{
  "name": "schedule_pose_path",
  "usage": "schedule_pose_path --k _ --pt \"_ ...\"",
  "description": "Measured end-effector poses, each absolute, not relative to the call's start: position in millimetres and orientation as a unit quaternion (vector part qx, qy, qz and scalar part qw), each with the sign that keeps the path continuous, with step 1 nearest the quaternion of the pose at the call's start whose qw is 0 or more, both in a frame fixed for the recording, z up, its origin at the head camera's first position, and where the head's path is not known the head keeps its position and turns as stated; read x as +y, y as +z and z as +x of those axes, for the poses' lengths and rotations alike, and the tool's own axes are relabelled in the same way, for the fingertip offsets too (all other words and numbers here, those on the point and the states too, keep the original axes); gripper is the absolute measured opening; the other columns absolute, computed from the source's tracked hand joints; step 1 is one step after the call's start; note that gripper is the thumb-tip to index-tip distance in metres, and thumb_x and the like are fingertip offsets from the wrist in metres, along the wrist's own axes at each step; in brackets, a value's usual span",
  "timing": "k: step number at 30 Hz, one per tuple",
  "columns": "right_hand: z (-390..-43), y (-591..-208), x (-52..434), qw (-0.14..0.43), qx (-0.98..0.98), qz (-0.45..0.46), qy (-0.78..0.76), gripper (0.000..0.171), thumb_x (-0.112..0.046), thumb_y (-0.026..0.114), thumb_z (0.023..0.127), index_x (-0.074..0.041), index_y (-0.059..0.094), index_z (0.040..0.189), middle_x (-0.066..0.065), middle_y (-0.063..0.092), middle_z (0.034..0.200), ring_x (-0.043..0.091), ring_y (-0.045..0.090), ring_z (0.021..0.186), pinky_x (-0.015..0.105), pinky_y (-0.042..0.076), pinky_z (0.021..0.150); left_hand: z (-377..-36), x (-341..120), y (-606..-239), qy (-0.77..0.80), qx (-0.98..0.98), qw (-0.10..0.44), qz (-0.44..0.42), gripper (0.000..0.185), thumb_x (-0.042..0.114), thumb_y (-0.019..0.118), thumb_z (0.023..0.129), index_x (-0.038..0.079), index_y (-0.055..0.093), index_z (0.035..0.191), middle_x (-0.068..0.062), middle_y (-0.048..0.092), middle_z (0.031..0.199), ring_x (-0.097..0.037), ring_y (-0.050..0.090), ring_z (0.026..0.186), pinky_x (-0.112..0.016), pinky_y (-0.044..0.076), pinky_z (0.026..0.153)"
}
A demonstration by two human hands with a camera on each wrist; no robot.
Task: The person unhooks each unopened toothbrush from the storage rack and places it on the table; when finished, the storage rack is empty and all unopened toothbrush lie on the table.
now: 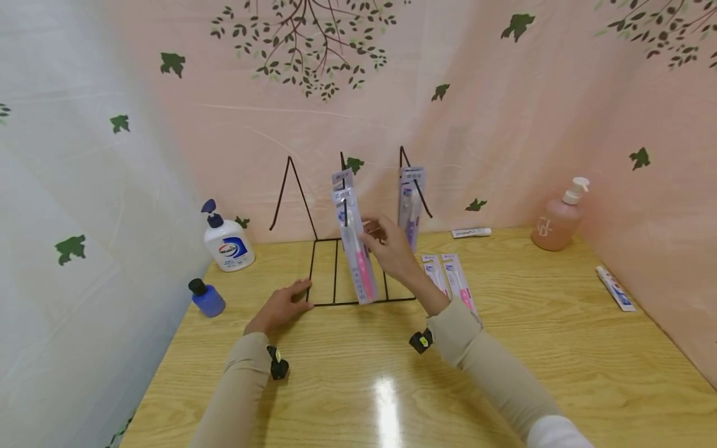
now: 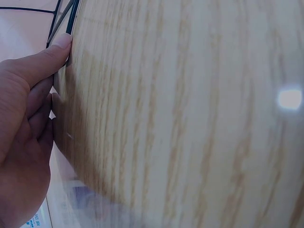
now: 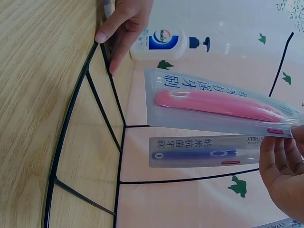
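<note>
The pink toothbrush pack is a long, flat, clear plastic blister with a pale card top and a pink brush sealed inside; printed characters run along it in the right wrist view. It stands nearly upright over the middle of the black wire rack, its lower end at the rack's front bar. The right hand pinches its upper half from the 3 o'clock side, fingers curled round the edge. A second pack with a blue-violet brush hangs on the rack's right prong, at 1 o'clock from the pink one.

The left hand lies flat on the table at 8 o'clock from the pink pack, fingers straight and together, thumb pressing the rack's front left corner.

The rack is thin bent wire: a flat rectangular base split by cross bars, with three pointed prongs rising at the back. It holds only the two packs. Two more pink packs lie flat on the table at 4 o'clock from the rack.

The table is glossy, light wood grain. A white pump bottle and a small blue bottle stand at 9 o'clock, a peach pump bottle at 2 o'clock. Small tubes lie by the back wall and at the right edge.
</note>
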State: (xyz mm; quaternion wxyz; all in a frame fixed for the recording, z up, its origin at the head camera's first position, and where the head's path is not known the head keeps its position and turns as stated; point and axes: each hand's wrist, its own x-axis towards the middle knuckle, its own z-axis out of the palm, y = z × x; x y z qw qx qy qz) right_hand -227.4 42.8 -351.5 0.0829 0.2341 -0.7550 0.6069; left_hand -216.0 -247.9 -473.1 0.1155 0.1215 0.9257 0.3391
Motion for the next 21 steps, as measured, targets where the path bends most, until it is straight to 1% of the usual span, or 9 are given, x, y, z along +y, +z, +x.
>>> schedule_pose_path --k 5,7,10,12,14,16,18,21 --pt "-222.0 -352.9 45.2 0.084 -0.754 0.248 0.603 0.029 -0.008 0.055 0.097 -0.009 0.055 0.126 0.013 0.060 0.100 0.024 0.061 0.081 0.028 0.054 0.064 -216.3 -247.9 -473.0 0.338 0.926 0.114 0.122 0.064 0.029 0.063 0.093 0.014 0.035 0.149 -0.010 0.027 0.156 -0.033 0.020 0.146 -0.055 0.018 0.116" --pt "-219.9 -353.7 46.4 0.083 -0.752 0.256 0.602 0.030 -0.008 0.054 0.097 -0.010 0.054 0.126 0.012 0.061 0.100 0.024 0.062 0.082 0.034 0.056 0.067 -216.4 -248.3 -473.6 0.336 0.927 0.113 0.123 0.064 0.029 0.063 0.093 0.014 0.035 0.149 -0.011 0.027 0.156 -0.033 0.020 0.146 -0.055 0.018 0.116" --pt "-216.6 -354.2 47.4 0.080 -0.753 0.260 0.599 0.031 -0.008 0.054 0.097 -0.010 0.054 0.128 0.012 0.061 0.100 0.024 0.062 0.084 0.040 0.057 0.070 -216.5 -248.9 -474.1 0.334 0.928 0.113 0.124 0.065 0.030 0.063 0.093 0.014 0.035 0.149 -0.011 0.027 0.156 -0.032 0.020 0.146 -0.054 0.018 0.116" --pt "-214.1 -354.1 48.2 0.075 -0.755 0.257 0.599 0.031 -0.008 0.054 0.097 -0.010 0.053 0.128 0.012 0.061 0.100 0.023 0.062 0.084 0.040 0.057 0.071 -216.4 -249.0 -474.0 0.332 0.928 0.113 0.124 0.065 0.030 0.063 0.093 0.014 0.035 0.149 -0.011 0.027 0.156 -0.032 0.020 0.146 -0.055 0.018 0.116" --pt "-211.6 -353.8 49.0 0.070 -0.757 0.254 0.598 0.032 -0.008 0.054 0.097 -0.009 0.053 0.129 0.011 0.061 0.101 0.023 0.062 0.085 0.036 0.056 0.071 -216.3 -248.8 -473.7 0.333 0.928 0.113 0.125 0.065 0.030 0.063 0.093 0.014 0.035 0.149 -0.011 0.027 0.156 -0.032 0.020 0.146 -0.055 0.018 0.116" --pt "-209.4 -354.2 50.0 0.067 -0.757 0.254 0.599 0.032 -0.009 0.054 0.097 -0.009 0.053 0.129 0.011 0.061 0.101 0.023 0.062 0.085 0.034 0.056 0.070 -216.1 -248.8 -473.4 0.334 0.927 0.113 0.127 0.065 0.030 0.063 0.093 0.014 0.035 0.149 -0.011 0.027 0.156 -0.032 0.020 0.146 -0.055 0.018 0.116" --pt "-208.0 -354.9 50.9 0.067 -0.756 0.257 0.599 0.031 -0.009 0.054 0.097 -0.009 0.054 0.128 0.011 0.061 0.101 0.023 0.062 0.085 0.035 0.056 0.071 -216.0 -248.9 -473.4 0.334 0.927 0.112 0.129 0.065 0.030 0.063 0.093 0.014 0.035 0.149 -0.011 0.027 0.156 -0.033 0.020 0.145 -0.055 0.018 0.116" --pt "-205.9 -356.1 52.1 0.069 -0.752 0.264 0.601 0.030 -0.009 0.055 0.097 -0.010 0.055 0.127 0.012 0.061 0.103 0.025 0.062 0.087 0.041 0.057 0.073 -215.8 -249.0 -473.7 0.336 0.926 0.112 0.130 0.065 0.030 0.063 0.093 0.014 0.035 0.149 -0.011 0.027 0.156 -0.033 0.020 0.146 -0.055 0.018 0.116"
